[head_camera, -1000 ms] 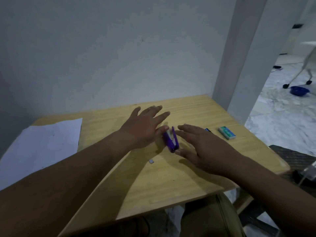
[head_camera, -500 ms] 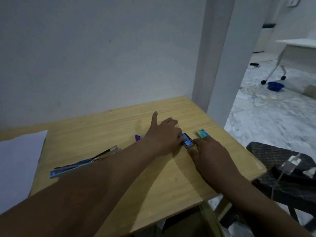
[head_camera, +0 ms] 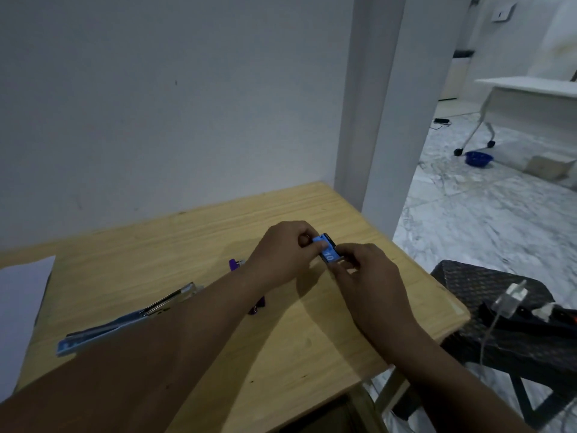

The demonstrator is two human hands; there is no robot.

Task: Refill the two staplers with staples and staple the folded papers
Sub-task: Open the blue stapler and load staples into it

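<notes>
Both hands meet over the right part of the wooden table (head_camera: 187,245). My left hand (head_camera: 281,254) and my right hand (head_camera: 365,276) together pinch a small blue staple box (head_camera: 327,253) with a white number on it, lifted slightly above the tabletop. A purple stapler (head_camera: 233,264) lies behind my left forearm, which hides most of it; its other end (head_camera: 257,306) shows below the arm. A long blue stapler (head_camera: 125,323) lies open on the table to the left. White paper (head_camera: 22,301) sits at the far left edge.
A white wall and pillar (head_camera: 374,120) stand behind the table. On the right, a dark woven stool (head_camera: 487,307) carries a power strip and charger. Farther off on the marble floor are a blue bowl (head_camera: 478,159) and a white wheeled desk (head_camera: 530,98).
My hands left the purple stapler, reached right to the blue staple box and lifted it between them. The view has turned to the right.
</notes>
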